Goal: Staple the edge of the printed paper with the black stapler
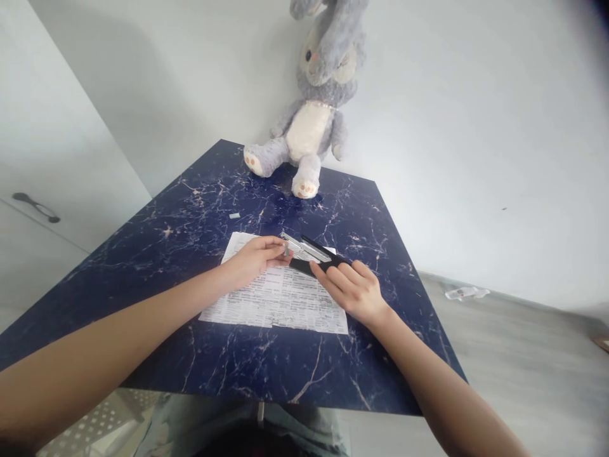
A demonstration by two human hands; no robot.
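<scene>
A black stapler (318,255) lies opened on the printed paper sheets (280,298) in the middle of the dark blue marble-patterned table (200,355). My right hand (354,289) grips the stapler's black body from the near side. The thumb and fingers of my left hand (257,255) are pinched at the stapler's metal staple channel, on something small that I cannot make out. Both forearms reach in from the bottom edge.
A grey plush rabbit (311,114) sits at the table's far edge against the white wall. A small pale strip (235,216) lies on the table beyond the paper. A white cabinet with a dark handle (35,206) stands at left; a small white object (464,292) lies on the floor at right.
</scene>
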